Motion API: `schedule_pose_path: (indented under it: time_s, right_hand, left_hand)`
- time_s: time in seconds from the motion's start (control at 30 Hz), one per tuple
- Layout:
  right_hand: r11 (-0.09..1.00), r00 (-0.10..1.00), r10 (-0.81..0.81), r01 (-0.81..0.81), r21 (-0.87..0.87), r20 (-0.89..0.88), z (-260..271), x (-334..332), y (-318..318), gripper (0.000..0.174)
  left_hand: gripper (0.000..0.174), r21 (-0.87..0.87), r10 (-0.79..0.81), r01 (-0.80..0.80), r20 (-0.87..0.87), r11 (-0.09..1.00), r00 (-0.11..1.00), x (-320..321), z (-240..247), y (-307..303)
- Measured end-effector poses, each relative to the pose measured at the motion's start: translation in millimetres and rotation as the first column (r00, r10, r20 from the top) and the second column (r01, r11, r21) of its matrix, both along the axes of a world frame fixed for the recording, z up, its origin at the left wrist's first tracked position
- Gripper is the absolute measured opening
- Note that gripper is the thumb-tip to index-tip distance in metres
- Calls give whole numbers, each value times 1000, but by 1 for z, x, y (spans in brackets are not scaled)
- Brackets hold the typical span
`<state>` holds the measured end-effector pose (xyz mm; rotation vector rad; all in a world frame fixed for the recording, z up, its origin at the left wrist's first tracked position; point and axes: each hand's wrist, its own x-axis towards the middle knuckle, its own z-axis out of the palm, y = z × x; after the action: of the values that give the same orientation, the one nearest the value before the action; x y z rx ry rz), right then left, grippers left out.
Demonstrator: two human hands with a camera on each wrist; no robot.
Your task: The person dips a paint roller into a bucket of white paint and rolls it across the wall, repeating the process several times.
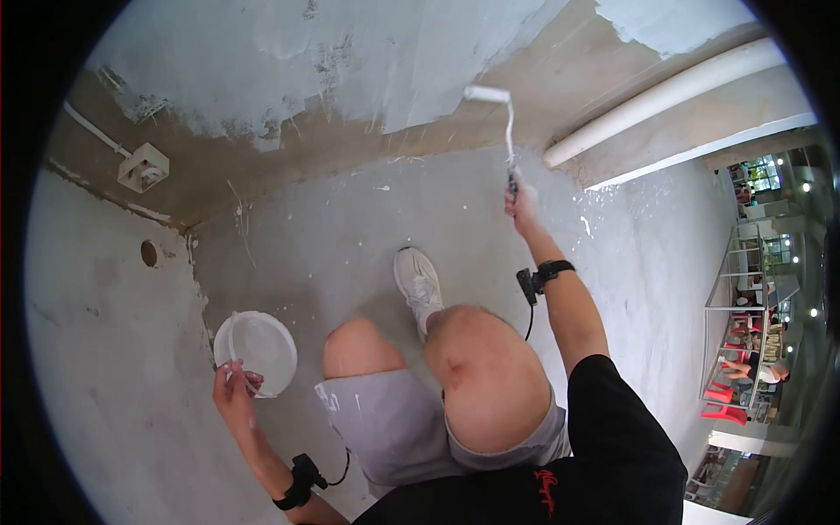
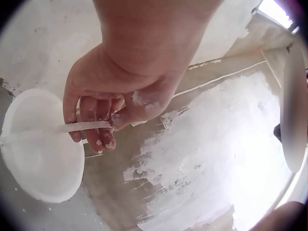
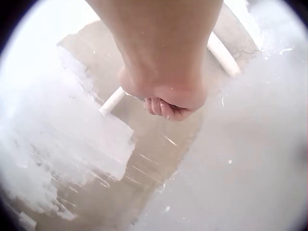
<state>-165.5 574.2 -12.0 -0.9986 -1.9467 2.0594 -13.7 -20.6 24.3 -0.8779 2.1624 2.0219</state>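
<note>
My right hand (image 1: 522,203) grips the dark handle of a paint roller (image 1: 487,94). The white roller sleeve is up at the lower edge of the white-coated part of the wall (image 1: 367,61). From the right wrist, the fingers of the right hand (image 3: 168,103) show curled, and the roller sleeve (image 3: 113,100) sticks out past them; its handle is hidden. At the lower left, my left hand (image 1: 234,394) holds a white bucket (image 1: 273,350) by its strap-like handle (image 2: 89,126). White smears mark the fingers and thumb of the left hand (image 2: 144,103).
A thick white pipe (image 1: 665,101) runs along the wall at the upper right. An electrical box (image 1: 144,168) is fixed at the left, above a round hole (image 1: 150,254). White splashes dot the grey floor (image 1: 350,254). Red chairs (image 1: 724,413) and a person stand behind railings far right.
</note>
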Motion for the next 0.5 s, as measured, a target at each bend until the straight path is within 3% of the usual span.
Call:
schedule_pose_path:
  time_s: [0.1,0.23,0.33,0.5]
  right_hand:
    - [998,959,56,-64,-22,-276,58,-11,9,44]
    - [991,944,136,-130,38,-302,96,-33,14,42]
    - [993,939,112,-114,12,-325,76,-36,5,42]
    - [995,980,99,-98,14,-171,-14,-19,5,45]
  left_hand:
    - [28,12,9,-9,-8,1000,1000,0,-6,1]
    - [27,31,-5,5,-8,1000,1000,-4,-7,4]
    - [27,19,-33,33,10,999,999,-5,-2,8]
    - [28,28,-54,55,-11,998,998,-6,-4,6]
